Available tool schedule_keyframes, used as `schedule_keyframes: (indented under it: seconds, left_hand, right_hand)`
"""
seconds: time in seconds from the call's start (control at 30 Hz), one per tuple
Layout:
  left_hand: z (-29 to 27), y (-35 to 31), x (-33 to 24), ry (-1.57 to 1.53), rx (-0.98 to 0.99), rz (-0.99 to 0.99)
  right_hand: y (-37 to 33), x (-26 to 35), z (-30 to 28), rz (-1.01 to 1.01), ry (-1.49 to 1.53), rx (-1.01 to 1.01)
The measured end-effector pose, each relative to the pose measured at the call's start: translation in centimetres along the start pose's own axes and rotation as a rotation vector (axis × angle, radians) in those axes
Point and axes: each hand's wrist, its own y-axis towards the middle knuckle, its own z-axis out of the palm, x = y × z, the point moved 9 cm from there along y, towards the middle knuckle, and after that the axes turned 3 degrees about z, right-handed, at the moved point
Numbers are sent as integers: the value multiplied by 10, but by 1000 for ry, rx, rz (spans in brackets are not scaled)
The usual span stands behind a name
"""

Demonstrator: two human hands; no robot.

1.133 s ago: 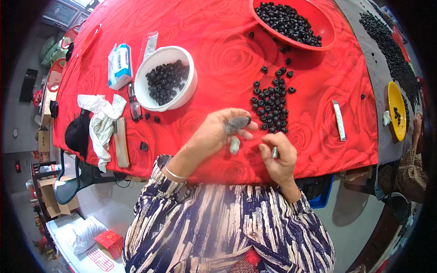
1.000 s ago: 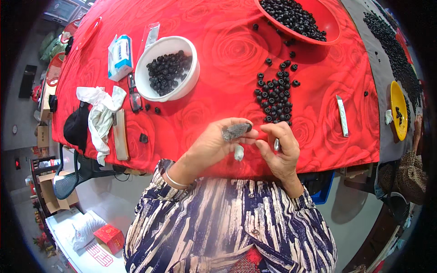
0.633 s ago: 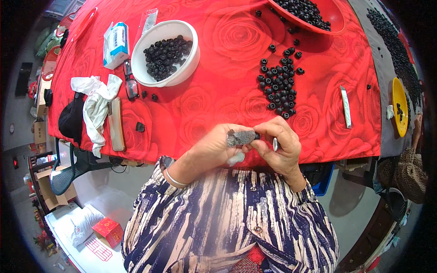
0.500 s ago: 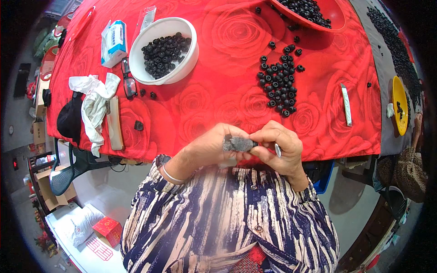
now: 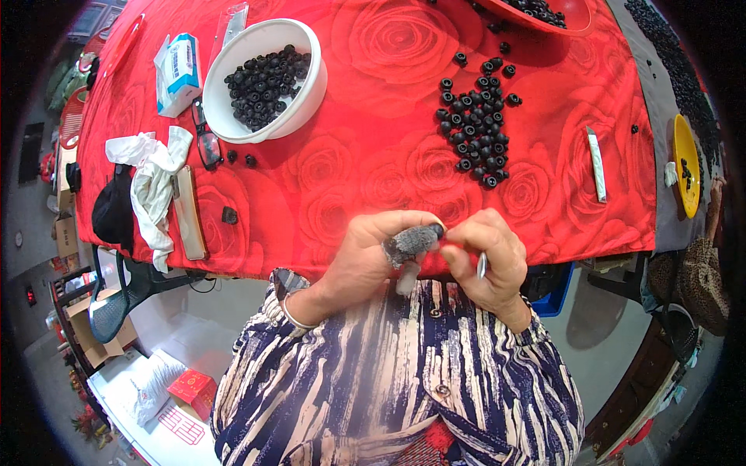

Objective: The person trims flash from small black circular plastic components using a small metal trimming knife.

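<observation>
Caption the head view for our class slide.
Right hand holding a small silvery object, beside the left hand, before black bead-like pieces on red cloth.

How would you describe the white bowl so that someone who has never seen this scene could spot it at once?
Start on the left half of the red tablecloth. Beyond the left hand, beside a blue-and-white box, stands a deep white bowl holding small black pieces. Its colour sets it apart from the red bowl of black pieces farther right.
</observation>
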Motion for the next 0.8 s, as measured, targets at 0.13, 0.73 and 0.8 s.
schedule_keyframes:
  seconds: [0.13, 0.73, 0.8]
  left_hand:
    - [-5, 2, -9, 207, -25, 100]
    - [-9, 7, -1, 235, -27, 13]
    - [-10, 8, 1, 238, -30, -3]
  right_hand:
    - [-3, -27, 1, 384, 138, 133]
    - [-4, -46, 13, 375, 103, 217]
    - [-4, -48, 13, 376, 105, 235]
